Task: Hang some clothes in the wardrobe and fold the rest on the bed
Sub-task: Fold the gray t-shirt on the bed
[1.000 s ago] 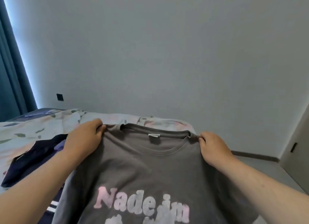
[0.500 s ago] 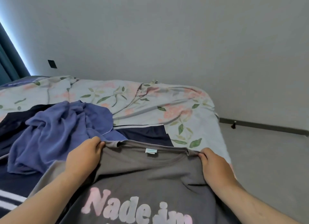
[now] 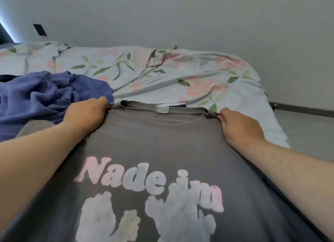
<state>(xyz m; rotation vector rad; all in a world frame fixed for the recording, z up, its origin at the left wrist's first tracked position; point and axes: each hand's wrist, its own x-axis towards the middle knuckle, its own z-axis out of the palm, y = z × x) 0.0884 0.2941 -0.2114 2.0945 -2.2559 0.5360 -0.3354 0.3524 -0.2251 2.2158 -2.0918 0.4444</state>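
A grey T-shirt (image 3: 162, 144) with pale pink and white lettering on its front is stretched out before me over the near part of the bed. My left hand (image 3: 85, 115) pinches its left shoulder beside the collar. My right hand (image 3: 240, 128) pinches the right shoulder in the same way. The collar with its white label faces away from me. The shirt's lower part runs out of view at the bottom.
The bed (image 3: 162, 73) carries a floral cover. A crumpled blue garment (image 3: 45, 95) lies left of my left hand, with a dark garment (image 3: 173, 105) peeking out beyond the collar. Grey floor (image 3: 307, 133) lies to the right, a plain wall (image 3: 180, 16) behind.
The T-shirt came down from in front of the wall and moved forward over the bed. Both hands kept their hold on its shoulders.
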